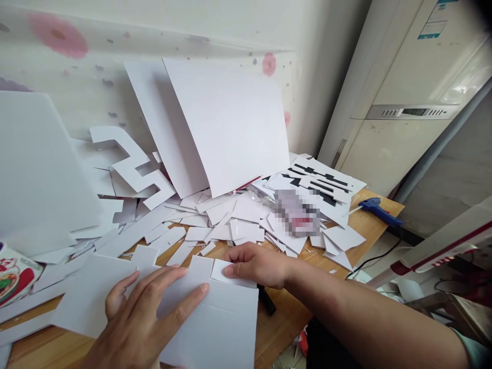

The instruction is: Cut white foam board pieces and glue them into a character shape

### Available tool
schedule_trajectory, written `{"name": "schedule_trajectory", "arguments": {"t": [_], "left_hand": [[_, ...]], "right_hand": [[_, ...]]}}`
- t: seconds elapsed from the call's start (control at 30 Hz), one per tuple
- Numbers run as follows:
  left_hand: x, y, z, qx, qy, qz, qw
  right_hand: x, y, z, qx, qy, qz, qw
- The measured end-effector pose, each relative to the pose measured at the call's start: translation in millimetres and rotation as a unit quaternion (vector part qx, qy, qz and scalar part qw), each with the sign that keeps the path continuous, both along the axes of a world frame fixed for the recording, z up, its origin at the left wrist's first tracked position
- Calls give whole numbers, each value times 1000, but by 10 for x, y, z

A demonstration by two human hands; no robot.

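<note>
Flat on a white foam board sheet [226, 323], my left hand [148, 305] spreads its fingers near the sheet's upper edge. Between thumb and fingers, my right hand [255, 266] pinches a small white board piece [226, 272]. That piece sits against the sheet's notched upper corner, beside a tab that sticks up. A second white sheet [94, 292] lies to the left, partly under my left hand. The dark handle of a tool [266, 300] pokes out beside the sheet, below my right wrist; its other end is hidden.
White board scraps [238, 215] cover much of the wooden table [286, 328]. Large white panels [230, 123] lean on the back wall. A blue glue gun [380, 210] lies at the right table edge. A printed container [15, 277] stands left. An air conditioner [407, 92] stands behind.
</note>
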State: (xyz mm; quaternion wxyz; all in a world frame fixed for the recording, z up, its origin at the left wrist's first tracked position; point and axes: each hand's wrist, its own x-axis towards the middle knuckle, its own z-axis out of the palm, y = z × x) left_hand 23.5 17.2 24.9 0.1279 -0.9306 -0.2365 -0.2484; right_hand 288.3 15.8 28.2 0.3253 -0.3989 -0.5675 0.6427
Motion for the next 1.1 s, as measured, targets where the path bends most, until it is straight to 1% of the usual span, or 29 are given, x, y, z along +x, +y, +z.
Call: {"name": "schedule_trajectory", "arguments": {"t": [0.13,0.23,0.33,0.47,0.57,0.63,0.7,0.73,0.8,0.83,0.87,0.93,0.97,1.03,1.1], "left_hand": [[23,-12,-20,-4,-37,23,999],[17,-19,-2,5,-2,14,1000],[-11,-12,47,0,22,9,1000],[-51,-7,154,-1,16,34,999],[-49,-34,231,-2,16,49,999],[-22,-67,255,-15,10,48,999],[10,-98,251,-24,3,47,999],[21,-108,242,-25,2,46,999],[29,-109,212,-25,-1,43,999],[27,-103,196,-26,0,42,999],[22,-93,179,-28,1,41,999],[13,-72,147,-32,4,40,999],[11,-63,131,-33,3,40,999],[14,-51,99,-35,-2,42,999],[23,-42,66,-38,-6,43,998]], "right_hand": [[-21,13,29,-51,30,-7,998],[-29,13,29,-65,50,-9,997],[-26,3,7,-61,58,-7,996],[39,-24,-5,-46,35,4,998],[87,4,51,-20,-6,-2,1000],[64,68,115,21,-40,-22,999],[7,162,168,73,-63,-63,993],[-14,217,183,114,-79,-91,986],[24,331,182,211,-133,-145,958],[104,384,168,275,-193,-166,927],[232,430,149,307,-240,-183,903],[615,489,101,312,-298,-228,873],[849,501,77,305,-328,-266,854],[1318,497,26,287,-387,-343,806],[1688,470,-30,272,-434,-375,772]]}}
